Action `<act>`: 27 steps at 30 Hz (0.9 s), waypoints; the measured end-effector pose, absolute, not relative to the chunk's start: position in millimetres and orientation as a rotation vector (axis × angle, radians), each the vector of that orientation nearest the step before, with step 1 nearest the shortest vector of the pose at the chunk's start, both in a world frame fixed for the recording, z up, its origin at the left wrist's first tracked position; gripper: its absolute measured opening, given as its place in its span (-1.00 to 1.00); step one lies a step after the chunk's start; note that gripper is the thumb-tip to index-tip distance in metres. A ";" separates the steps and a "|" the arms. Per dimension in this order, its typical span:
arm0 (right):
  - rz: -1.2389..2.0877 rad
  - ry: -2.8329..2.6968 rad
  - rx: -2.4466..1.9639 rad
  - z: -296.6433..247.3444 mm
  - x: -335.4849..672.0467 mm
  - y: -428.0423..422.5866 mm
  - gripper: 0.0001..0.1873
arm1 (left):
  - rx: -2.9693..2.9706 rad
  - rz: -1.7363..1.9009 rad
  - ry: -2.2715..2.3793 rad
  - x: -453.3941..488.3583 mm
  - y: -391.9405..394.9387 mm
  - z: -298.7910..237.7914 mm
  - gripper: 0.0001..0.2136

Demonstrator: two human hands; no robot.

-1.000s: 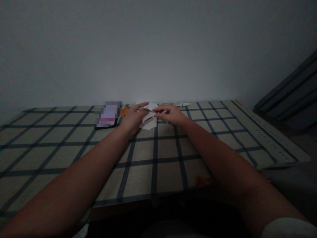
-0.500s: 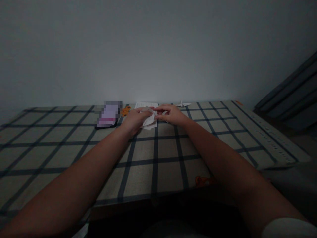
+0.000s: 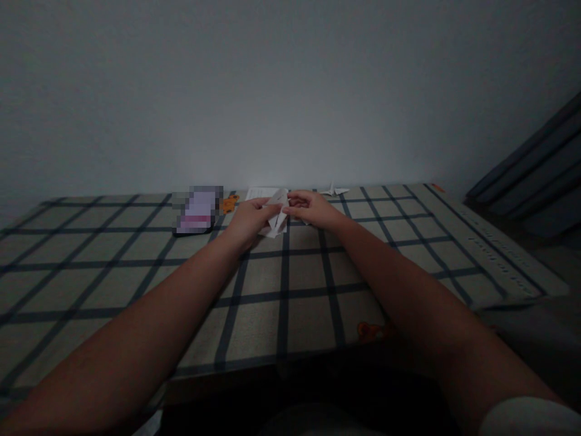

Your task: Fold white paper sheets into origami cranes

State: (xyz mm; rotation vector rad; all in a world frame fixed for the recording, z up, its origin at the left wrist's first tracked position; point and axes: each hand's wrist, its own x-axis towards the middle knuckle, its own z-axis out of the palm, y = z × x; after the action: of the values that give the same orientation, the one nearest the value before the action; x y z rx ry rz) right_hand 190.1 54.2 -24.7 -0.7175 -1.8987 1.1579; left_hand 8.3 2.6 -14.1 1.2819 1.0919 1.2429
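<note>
Folded paper (image 3: 280,219): white, right of the phone (image 3: 197,212), between my hands.
Left hand (image 3: 250,219): right of the phone; thumb and fingers closed on the folded paper.
Right hand (image 3: 311,208): farther right of the phone, half curled, fingertips at the paper's edge; I cannot tell whether they pinch.
Paper crane (image 3: 336,191): farthest right of the phone.

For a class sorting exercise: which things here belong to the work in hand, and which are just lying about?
In hand, it seems:
folded white paper
left hand, holding it
right hand, at its edge

Lying about, apparently:
phone
folded paper piece near the wall
white sheet behind the hands
</note>
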 end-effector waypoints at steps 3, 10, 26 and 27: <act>1.163 -1.867 -0.716 -27.2 190.4 57.0 -0.67 | 1.253 1.212 1.036 9.9 1.9 -12.3 -0.79; 1.235 -1.773 -0.739 -26.3 190.5 57.9 -0.66 | 1.268 1.183 1.039 9.8 0.2 -7.7 -0.49; 1.098 -1.774 -0.744 -18.3 188.9 51.9 -0.59 | 1.217 1.250 1.032 10.1 0.1 -8.7 -0.23; 1.072 -1.770 -0.738 -18.4 189.1 52.3 -0.60 | 1.197 1.243 1.039 11.1 0.0 -8.7 -0.23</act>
State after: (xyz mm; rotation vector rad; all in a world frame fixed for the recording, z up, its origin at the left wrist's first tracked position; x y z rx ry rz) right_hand 189.1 52.3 -18.4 -0.7381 -1.7696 1.0724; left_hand 11.1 0.0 -8.7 1.1975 1.0393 1.2431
